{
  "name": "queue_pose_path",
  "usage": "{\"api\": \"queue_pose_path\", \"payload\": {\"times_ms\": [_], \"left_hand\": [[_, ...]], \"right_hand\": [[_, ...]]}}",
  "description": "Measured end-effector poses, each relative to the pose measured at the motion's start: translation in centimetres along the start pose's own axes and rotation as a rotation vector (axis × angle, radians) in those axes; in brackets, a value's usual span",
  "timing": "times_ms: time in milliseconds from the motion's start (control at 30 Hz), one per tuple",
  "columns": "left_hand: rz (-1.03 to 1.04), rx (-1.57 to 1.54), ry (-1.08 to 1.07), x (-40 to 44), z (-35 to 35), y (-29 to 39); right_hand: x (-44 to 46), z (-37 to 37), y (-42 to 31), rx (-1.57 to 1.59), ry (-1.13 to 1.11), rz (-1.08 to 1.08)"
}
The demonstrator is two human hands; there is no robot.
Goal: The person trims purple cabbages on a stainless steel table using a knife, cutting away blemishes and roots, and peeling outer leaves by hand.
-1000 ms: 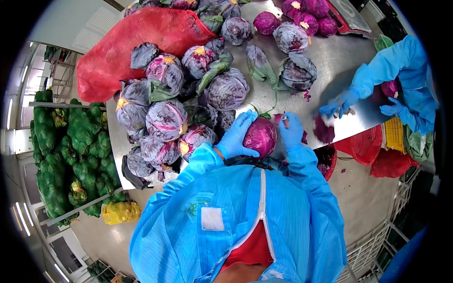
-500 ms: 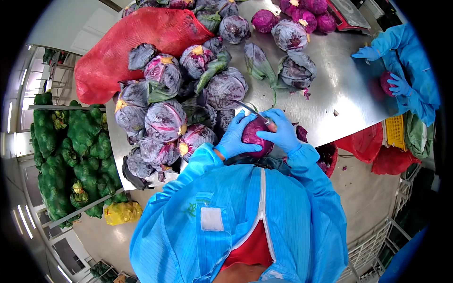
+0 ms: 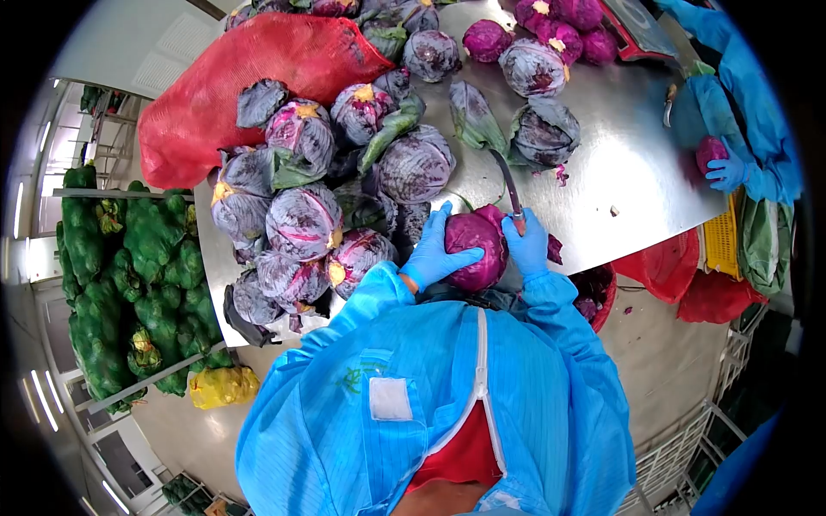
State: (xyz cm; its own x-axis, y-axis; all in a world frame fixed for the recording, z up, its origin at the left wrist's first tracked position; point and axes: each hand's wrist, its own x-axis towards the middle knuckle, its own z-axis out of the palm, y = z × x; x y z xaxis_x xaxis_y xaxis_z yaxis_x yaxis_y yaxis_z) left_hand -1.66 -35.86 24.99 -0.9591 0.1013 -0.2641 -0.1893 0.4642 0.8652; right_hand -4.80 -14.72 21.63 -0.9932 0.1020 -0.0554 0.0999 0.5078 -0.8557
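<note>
My left hand (image 3: 430, 258), in a blue glove, grips the left side of a peeled red cabbage (image 3: 476, 252) at the table's near edge. A loosened leaf stands up at the top of the cabbage. Closed around a knife handle, my right hand (image 3: 527, 247) is just right of the cabbage. The knife's (image 3: 508, 181) dark curved blade points away from me, up and to the left. Unpeeled red cabbages (image 3: 303, 221) with dull outer leaves are piled to the left. A loose leaf (image 3: 475, 120) and another unpeeled cabbage (image 3: 545, 132) lie beyond the blade.
A red mesh sack (image 3: 258, 90) lies at the back left of the metal table (image 3: 619, 172). Peeled cabbages (image 3: 564, 39) sit by a scale (image 3: 637, 30). At right, a co-worker's gloved hand (image 3: 730, 170) holds a cabbage; a knife (image 3: 668, 107) lies nearby. A red container (image 3: 602, 297) stands below the edge.
My right hand and the knife have moved off the cabbage to the right, and the blade has swung away from me. A leaf now stands loose. The co-worker's other hand has left the table.
</note>
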Motion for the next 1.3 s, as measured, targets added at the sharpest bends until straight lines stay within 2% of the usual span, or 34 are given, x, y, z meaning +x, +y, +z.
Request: {"api": "queue_pose_path", "payload": {"times_ms": [100,233,333,367,500,600,633,733,800,867,900,1000,1033,1067,1100,1233,1300], "left_hand": [[-0.079,-0.213,-0.078,0.4,-0.2,-0.7],[0.107,-0.208,0.008,0.0,0.2,-0.7],[0.361,0.18,0.143,-0.2,0.3,1.1],[0.413,0.164,0.132,0.1,0.4,1.0],[0.307,0.328,0.045,0.5,-1.2,2.8],[0.293,0.369,0.058,0.6,-1.1,2.7],[0.356,0.33,0.063,0.5,-1.1,2.2],[0.388,0.328,0.124,-0.5,-1.0,1.5],[0.366,0.284,0.144,-0.9,-1.2,0.8],[0.311,0.23,0.17,-1.4,-1.1,-0.6],[0.286,0.271,0.155,-1.7,-1.2,-0.5],[0.15,0.386,0.034,-2.3,-1.6,1.7],[0.116,0.406,0.016,-2.4,-1.5,2.6],[0.084,0.428,-0.001,-2.4,-1.3,3.5],[0.052,0.451,-0.019,-2.5,-1.0,4.0],[0.308,0.46,0.09,-2.1,0.1,2.0],[0.364,0.416,0.075,-1.7,0.1,1.4]], "right_hand": [[-0.3,0.9,0.3,0.177,0.026,0.041],[-0.8,1.7,-0.3,0.249,0.145,0.034],[-0.6,0.4,-2.3,0.318,0.163,-0.001],[-0.4,1.0,-1.4,0.426,0.192,-0.054],[-0.9,0.3,-1.9,0.452,0.092,-0.106],[-2.0,-0.4,-2.2,0.356,0.068,-0.01],[-1.8,0.0,-0.8,0.298,0.195,-0.123],[-1.7,-0.5,2.1,0.577,0.263,0.261],[-1.9,-0.9,9.1,0.291,0.389,0.146],[-2.7,-4.6,9.0,0.273,0.254,0.452],[-3.1,-4.9,11.9,0.168,0.292,0.229],[-4.3,-7.2,4.5,-0.075,0.256,0.113],[-4.3,-6.6,4.7,0.024,0.178,0.12],[-4.3,-6.4,1.7,0.148,0.103,0.135],[-4.2,-5.5,1.4,0.114,0.041,0.072],[-4.0,-3.6,-1.4,0.097,-0.154,-0.079],[-3.9,-3.8,-1.4,0.187,-0.273,0.065]]}}
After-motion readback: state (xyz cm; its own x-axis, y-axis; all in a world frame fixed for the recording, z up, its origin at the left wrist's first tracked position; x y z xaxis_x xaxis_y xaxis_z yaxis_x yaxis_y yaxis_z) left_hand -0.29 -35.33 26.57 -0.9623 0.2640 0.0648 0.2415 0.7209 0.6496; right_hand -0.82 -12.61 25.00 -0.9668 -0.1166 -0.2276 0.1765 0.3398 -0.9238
